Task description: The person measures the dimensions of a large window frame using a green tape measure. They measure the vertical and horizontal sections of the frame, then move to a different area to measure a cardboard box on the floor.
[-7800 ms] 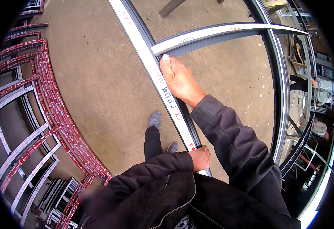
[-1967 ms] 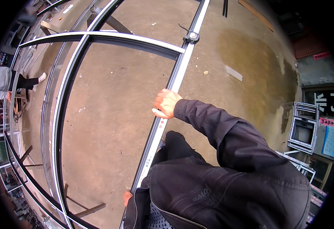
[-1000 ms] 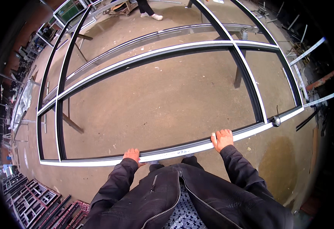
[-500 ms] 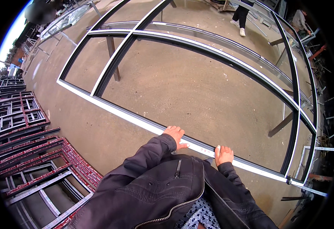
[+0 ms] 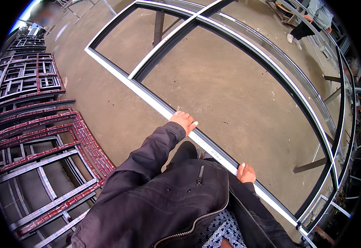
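A large window frame [image 5: 155, 104] of white and black profile lies raised above the floor, split by crossbars into openings. My left hand [image 5: 183, 121] is closed over its near rail, with the fingers over the far edge and the thumb toward the right. Farther right on that rail, my right hand [image 5: 246, 172] grips it too, its fingers bent over the top and partly hidden by the cuff. A bare stretch of white rail with small printed marks runs between the two hands.
Stacks of frames with red-and-white wrapping [image 5: 91, 142] stand along the left. Dark metal legs [image 5: 310, 166] show under the window frame. A person in dark trousers [image 5: 305, 29] stands at the far right. Another person [image 5: 46, 14] is at the far left. Concrete floor [image 5: 217, 82] lies below.
My view has turned, so the window frame slants more steeply. My hands are farther apart on the rail. The person at the far right shows more of their body.
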Action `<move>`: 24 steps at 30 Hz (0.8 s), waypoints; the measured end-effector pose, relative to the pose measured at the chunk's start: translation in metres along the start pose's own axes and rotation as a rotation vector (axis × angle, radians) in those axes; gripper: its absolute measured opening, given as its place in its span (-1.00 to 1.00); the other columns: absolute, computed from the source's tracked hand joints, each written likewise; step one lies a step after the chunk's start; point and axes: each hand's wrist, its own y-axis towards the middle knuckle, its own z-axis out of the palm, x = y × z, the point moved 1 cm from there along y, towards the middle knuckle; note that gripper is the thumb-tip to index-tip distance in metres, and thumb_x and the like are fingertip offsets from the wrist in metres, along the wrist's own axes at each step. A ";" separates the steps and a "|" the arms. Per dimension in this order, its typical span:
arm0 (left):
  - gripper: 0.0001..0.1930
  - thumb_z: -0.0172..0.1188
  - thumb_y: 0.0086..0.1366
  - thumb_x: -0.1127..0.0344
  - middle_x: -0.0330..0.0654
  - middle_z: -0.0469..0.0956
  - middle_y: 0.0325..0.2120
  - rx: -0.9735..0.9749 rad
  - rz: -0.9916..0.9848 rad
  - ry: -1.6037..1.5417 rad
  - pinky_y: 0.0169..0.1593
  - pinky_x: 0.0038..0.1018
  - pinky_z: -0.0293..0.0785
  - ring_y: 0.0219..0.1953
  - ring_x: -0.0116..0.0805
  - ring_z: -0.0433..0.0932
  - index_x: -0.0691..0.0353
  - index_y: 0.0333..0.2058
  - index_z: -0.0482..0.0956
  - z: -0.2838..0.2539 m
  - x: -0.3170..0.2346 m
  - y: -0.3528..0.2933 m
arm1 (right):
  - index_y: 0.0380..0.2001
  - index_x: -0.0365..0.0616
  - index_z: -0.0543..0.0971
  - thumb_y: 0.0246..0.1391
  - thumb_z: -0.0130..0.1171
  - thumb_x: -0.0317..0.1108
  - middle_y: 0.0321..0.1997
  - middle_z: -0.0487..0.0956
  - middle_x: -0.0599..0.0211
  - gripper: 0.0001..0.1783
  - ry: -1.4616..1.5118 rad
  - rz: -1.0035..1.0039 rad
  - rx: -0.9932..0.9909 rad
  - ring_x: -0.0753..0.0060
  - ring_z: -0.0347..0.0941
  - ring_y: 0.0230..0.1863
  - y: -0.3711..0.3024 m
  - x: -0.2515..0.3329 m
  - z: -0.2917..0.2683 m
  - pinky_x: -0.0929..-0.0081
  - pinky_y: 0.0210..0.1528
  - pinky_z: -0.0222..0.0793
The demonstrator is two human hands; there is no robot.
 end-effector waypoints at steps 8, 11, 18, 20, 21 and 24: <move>-0.46 -0.14 0.58 -0.07 -0.04 0.68 -0.28 0.099 -0.111 0.070 0.16 -0.18 0.36 -0.07 -0.05 0.61 0.19 -0.24 0.74 -0.039 0.117 0.019 | -0.45 -0.21 0.57 0.40 -0.03 -0.19 -0.42 0.58 -0.03 -0.60 0.017 0.033 0.000 -0.21 0.52 -0.34 0.024 0.052 0.015 -0.09 -0.23 0.42; -0.44 -0.13 0.57 -0.08 -0.03 0.69 -0.36 0.048 -0.096 0.107 0.10 -0.17 0.40 -0.14 -0.03 0.63 0.21 -0.31 0.74 -0.053 0.182 0.026 | -0.44 -0.21 0.59 0.41 -0.06 -0.22 -0.39 0.59 -0.03 -0.59 -0.023 0.089 0.025 -0.21 0.51 -0.31 0.043 0.097 0.017 -0.08 -0.19 0.42; -0.49 -0.04 0.51 -0.01 -0.05 0.70 -0.40 -0.093 0.044 0.084 -0.05 -0.15 0.47 -0.22 -0.02 0.66 0.21 -0.42 0.73 -0.063 0.260 0.025 | -0.44 -0.18 0.60 0.44 -0.13 -0.17 -0.42 0.59 -0.06 -0.54 -0.017 0.094 -0.028 -0.25 0.52 -0.34 0.082 0.193 0.050 -0.10 -0.24 0.41; -0.52 -0.01 0.48 0.01 -0.05 0.69 -0.43 -0.106 0.063 0.061 -0.08 -0.14 0.47 -0.24 -0.02 0.65 0.21 -0.43 0.73 -0.069 0.265 0.027 | -0.45 -0.18 0.61 0.43 -0.11 -0.16 -0.41 0.60 -0.04 -0.54 -0.054 0.126 -0.052 -0.20 0.52 -0.33 0.089 0.213 0.056 -0.08 -0.20 0.40; -0.53 0.01 0.47 0.02 -0.06 0.69 -0.44 -0.108 0.066 0.058 -0.10 -0.13 0.46 -0.26 -0.02 0.65 0.21 -0.44 0.72 -0.071 0.266 0.028 | -0.43 -0.18 0.62 0.42 -0.09 -0.16 -0.40 0.60 -0.01 -0.56 -0.086 0.138 -0.046 -0.17 0.53 -0.32 0.091 0.217 0.059 -0.07 -0.19 0.39; -0.56 0.04 0.44 0.04 -0.06 0.67 -0.48 -0.155 0.079 0.033 -0.13 -0.11 0.45 -0.31 -0.02 0.65 0.21 -0.48 0.69 -0.069 0.270 0.027 | -0.45 -0.16 0.63 0.40 -0.06 -0.16 -0.41 0.61 0.03 -0.57 -0.088 0.156 -0.039 -0.13 0.54 -0.31 0.091 0.224 0.062 -0.05 -0.17 0.39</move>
